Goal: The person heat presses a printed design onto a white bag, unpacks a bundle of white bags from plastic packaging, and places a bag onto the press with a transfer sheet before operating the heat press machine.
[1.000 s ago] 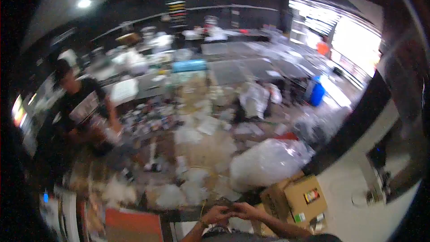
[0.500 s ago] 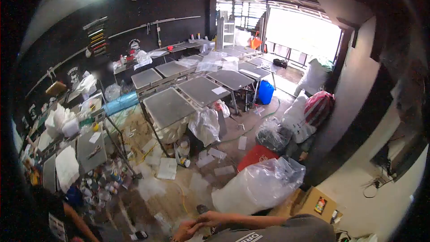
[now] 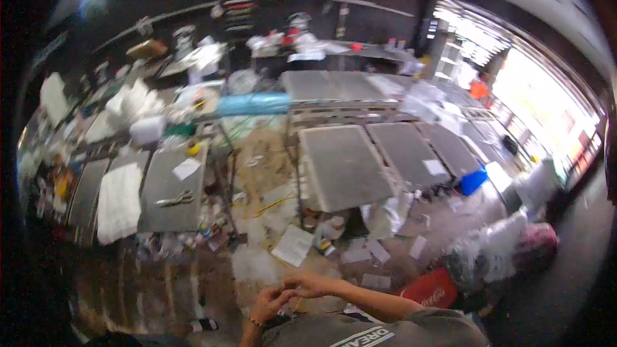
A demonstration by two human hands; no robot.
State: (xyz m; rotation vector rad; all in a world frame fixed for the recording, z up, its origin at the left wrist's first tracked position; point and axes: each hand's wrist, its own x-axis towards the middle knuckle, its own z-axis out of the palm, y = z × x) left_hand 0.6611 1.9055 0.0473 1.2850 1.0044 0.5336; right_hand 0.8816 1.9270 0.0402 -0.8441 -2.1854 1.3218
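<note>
The left hand (image 3: 268, 303) and right hand (image 3: 306, 284) meet in front of the gray shirt (image 3: 421, 330), which is the nearest thing, just below the fingers (image 3: 297, 277). The fingers are bent and close together, and I cannot tell if something small is tucked in them. My guess is that the hands are only resting on each other; to grab anything, they would have to come apart first. Just ahead of the fingers, a white sheet (image 3: 294, 245) lies on the floor. To the right of the fingers is a red thing (image 3: 429, 288) with white letters. Past it are puffy clear bags (image 3: 491, 250) and a pink bag (image 3: 538, 238); they look full, but I cannot tell what is inside. Farther ahead and left of the fingers, a gray tabletop (image 3: 168, 220) holds scissors (image 3: 175, 199), a paper (image 3: 186, 168) and a white cloth (image 3: 120, 202). Far ahead and right is a blue tub (image 3: 474, 181), and its inside does not show. Far ahead, a bit left of the fingers, lies a long blue roll (image 3: 254, 104).
</note>
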